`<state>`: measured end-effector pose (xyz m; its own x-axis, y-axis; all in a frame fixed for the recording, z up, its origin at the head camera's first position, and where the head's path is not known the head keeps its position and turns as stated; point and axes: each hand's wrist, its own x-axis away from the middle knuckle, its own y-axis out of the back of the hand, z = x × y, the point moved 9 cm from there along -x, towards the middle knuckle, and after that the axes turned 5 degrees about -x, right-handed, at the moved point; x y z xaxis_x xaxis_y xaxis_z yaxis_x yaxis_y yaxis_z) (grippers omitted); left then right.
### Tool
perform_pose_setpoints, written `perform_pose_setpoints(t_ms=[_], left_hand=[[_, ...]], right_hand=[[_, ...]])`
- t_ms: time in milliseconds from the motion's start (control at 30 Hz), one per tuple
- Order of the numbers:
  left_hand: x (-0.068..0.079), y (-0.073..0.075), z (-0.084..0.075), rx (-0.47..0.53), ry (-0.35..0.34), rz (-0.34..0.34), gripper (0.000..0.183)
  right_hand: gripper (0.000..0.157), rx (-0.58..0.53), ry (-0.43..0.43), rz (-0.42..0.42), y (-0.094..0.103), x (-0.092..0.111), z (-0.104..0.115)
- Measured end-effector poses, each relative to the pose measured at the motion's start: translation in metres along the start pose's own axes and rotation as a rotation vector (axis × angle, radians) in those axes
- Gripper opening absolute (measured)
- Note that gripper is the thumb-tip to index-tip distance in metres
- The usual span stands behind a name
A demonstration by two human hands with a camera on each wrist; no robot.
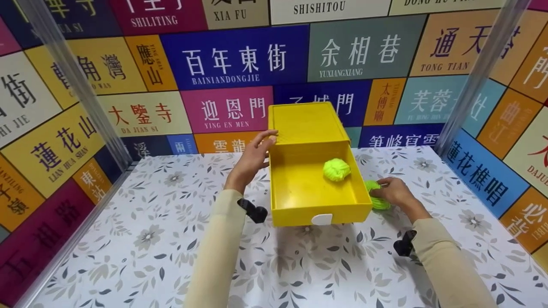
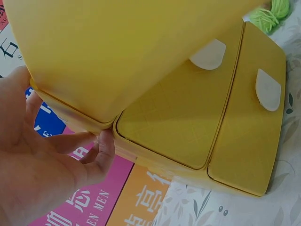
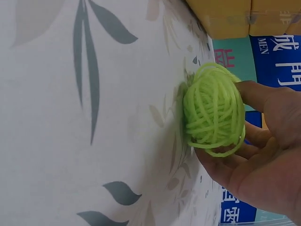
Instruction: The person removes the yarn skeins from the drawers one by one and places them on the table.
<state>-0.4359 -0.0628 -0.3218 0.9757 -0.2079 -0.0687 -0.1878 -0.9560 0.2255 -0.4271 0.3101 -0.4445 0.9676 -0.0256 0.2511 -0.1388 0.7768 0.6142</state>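
A yellow drawer cabinet (image 1: 306,122) stands at the back of the table, its top drawer (image 1: 321,216) pulled out toward me. Inside that drawer, near its right wall, lies a bright green ball of yarn (image 1: 337,170). My left hand (image 1: 252,160) holds the cabinet's left side, its fingers at the upper edge and side in the left wrist view. To the right of the cabinet, my right hand (image 1: 396,192) grips a second ball of yarn (image 3: 214,110), thumb and fingers on opposite sides of it. This ball is close to the tabletop; whether it touches cannot be told.
Below the pulled-out drawer, two closed drawers (image 2: 174,113) with white tabs show in the left wrist view. The table wears a floral cloth (image 1: 150,235). Sign-patterned walls (image 1: 235,60) rise behind and at both sides, with clear posts (image 1: 85,85) at the corners.
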Motion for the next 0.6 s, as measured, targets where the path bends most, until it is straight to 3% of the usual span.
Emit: perform_pose_setpoints(t_ms=[267,600], left_hand=[[-0.001,-0.001,-0.002,-0.001,0.009,-0.009,0.037],[0.001,-0.001,-0.002,-0.041,0.014,-0.009,0.035]], right_hand=[[0.068,-0.048,0.052,-0.048,0.017,0.007,0.019],[0.071,0.019,0.055,-0.032,0.058,0.020,0.057]])
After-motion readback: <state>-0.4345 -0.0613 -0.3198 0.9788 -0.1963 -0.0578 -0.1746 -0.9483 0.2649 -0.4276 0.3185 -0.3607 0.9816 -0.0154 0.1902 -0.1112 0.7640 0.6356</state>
